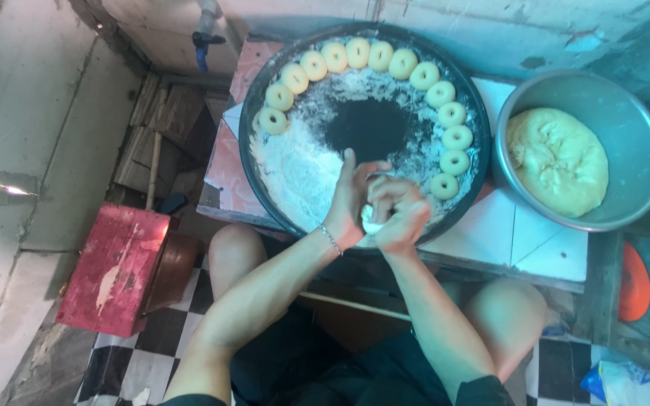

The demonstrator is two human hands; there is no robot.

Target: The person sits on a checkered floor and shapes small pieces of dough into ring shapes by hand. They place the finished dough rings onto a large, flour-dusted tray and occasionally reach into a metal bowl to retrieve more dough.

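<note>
where flour lies: tray [261, 90] on tiled table [543, 240]

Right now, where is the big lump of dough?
In the head view, the big lump of dough sits in the metal bowl at the right, beside the round floured tray.

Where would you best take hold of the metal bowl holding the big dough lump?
Probably at the rim of the metal bowl, from its right side and near edge. The rim is bare all round, the dough lump fills the middle, and the round floured tray crowds the bowl's left.
</note>
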